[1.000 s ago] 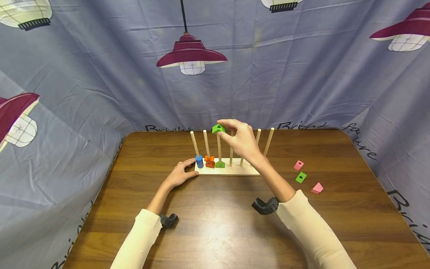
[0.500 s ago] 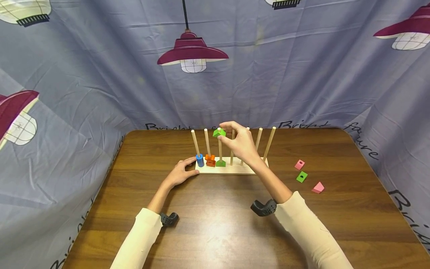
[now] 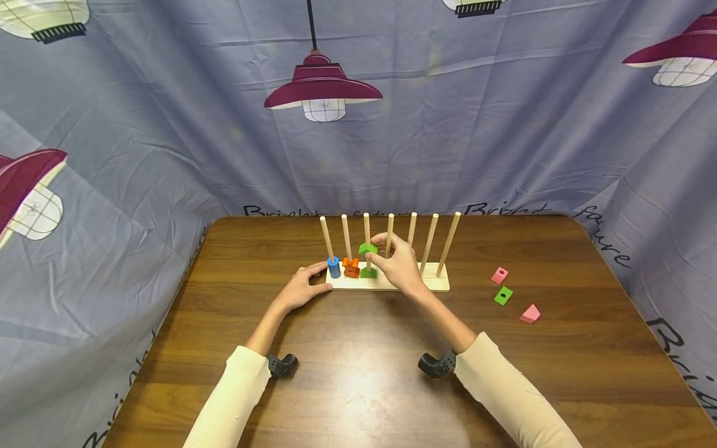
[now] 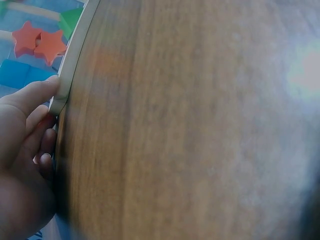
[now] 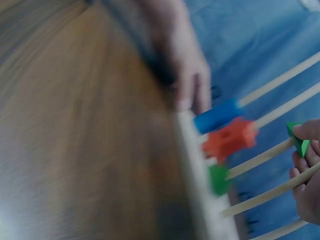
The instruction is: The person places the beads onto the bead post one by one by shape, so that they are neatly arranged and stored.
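My right hand (image 3: 401, 266) pinches a green triangular block (image 3: 368, 248) between thumb and fingers. The block is threaded on the third peg from the left, partway down. Below it, a second green block (image 3: 368, 272) sits at the foot of the same peg. My left hand (image 3: 299, 290) grips the left end of the wooden peg board (image 3: 434, 285), thumb (image 4: 42, 92) on its near edge and fingers curled at the end. Blue cylinders (image 4: 20, 75) are on the first peg and orange star blocks (image 4: 50, 46) on the second.
Pegs to the right, such as the rightmost one (image 3: 449, 244), stand bare. On the table right of the board lie a pink block (image 3: 500, 275), a green block (image 3: 503, 295) and another pink block (image 3: 529, 313). A patterned curtain (image 3: 448, 143) hangs behind the table.
My right hand has brought the green triangular block from above the third peg onto it and slid it down about halfway. My left hand has stayed at the board's left end.
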A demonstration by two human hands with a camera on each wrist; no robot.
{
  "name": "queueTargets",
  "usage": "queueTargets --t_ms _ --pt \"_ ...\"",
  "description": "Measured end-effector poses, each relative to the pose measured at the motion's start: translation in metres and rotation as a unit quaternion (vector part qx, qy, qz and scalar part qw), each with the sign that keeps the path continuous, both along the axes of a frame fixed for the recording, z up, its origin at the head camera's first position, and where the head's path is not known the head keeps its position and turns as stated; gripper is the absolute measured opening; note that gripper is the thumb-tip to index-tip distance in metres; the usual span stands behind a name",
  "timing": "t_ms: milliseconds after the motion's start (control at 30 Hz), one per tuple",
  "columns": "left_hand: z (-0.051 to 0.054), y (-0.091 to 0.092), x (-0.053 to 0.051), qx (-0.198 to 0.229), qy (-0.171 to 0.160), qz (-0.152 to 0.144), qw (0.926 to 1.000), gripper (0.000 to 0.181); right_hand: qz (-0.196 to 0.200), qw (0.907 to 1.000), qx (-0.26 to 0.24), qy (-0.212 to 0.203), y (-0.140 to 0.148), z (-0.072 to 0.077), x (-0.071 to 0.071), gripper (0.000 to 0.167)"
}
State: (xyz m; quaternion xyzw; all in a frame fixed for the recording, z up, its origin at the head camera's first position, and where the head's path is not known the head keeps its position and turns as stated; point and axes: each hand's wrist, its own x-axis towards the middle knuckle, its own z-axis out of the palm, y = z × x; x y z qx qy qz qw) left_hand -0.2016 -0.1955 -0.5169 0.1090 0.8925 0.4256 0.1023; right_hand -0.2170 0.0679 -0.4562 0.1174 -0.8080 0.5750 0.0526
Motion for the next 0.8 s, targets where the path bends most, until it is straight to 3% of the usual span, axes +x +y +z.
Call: queueTargets --t_ms 200,333,500,667,800 --pt "0.001 0.001 0.001 0.005 0.001 0.001 1.0 0.064 -0.002 0.9988 0.037 -0.031 -0.001 -0.044 0.0 0.029" --pt "0.001 0.001 0.001 0.008 0.004 -0.002 1.0 0.064 -0.006 0.9978 0.056 -0.035 -0.002 -0.056 0.0 0.029" --pt "0.0 0.002 0.0 0.007 0.007 -0.003 0.9999 0.064 -0.004 0.9967 0.067 -0.046 0.002 -0.052 0.007 0.037" --pt "0.001 0.001 0.001 0.01 -0.002 0.0 1.0 0.065 0.017 0.9965 0.057 -0.058 0.017 -0.04 0.024 0.052" --pt "0.002 0.001 0.001 0.008 -0.007 0.002 0.9999 0.065 0.035 0.9978 0.039 -0.04 0.039 -0.029 0.034 0.042"
